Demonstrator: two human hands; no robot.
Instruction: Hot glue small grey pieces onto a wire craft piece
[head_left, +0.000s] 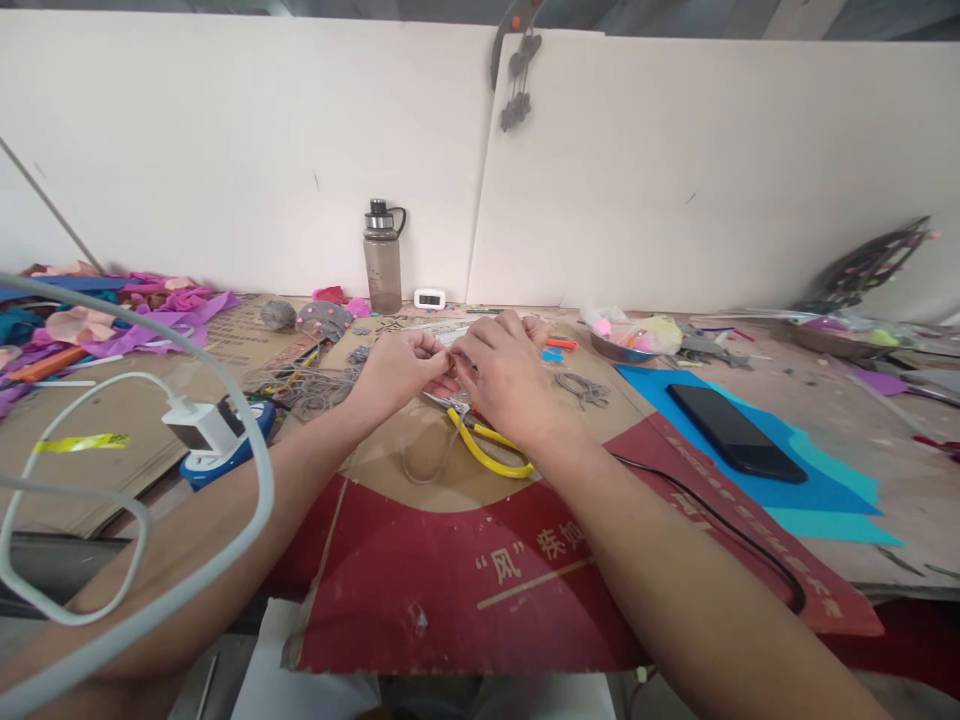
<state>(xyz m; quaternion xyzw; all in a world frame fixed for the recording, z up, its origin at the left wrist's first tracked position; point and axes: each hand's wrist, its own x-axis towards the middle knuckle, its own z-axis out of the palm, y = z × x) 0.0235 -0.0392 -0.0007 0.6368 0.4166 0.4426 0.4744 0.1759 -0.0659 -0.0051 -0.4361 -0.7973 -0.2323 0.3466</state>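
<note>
My left hand [405, 368] and my right hand [504, 375] meet above the middle of the table, fingers pinched together on a small piece I cannot make out. Just beneath them lie yellow-handled pliers [491, 447] on a red and brown cardboard sheet [465, 570]. Grey wire shapes [583, 388] lie to the right of my right hand. More grey wire pieces [315, 385] lie to the left of my left hand.
A black phone [735, 432] rests on blue felt [825, 490] at the right. A water bottle [382, 258] and a small clock [430, 298] stand by the white back wall. Coloured paper scraps [112, 320] pile at the left. A white charger and cable [202, 425] cross the left foreground.
</note>
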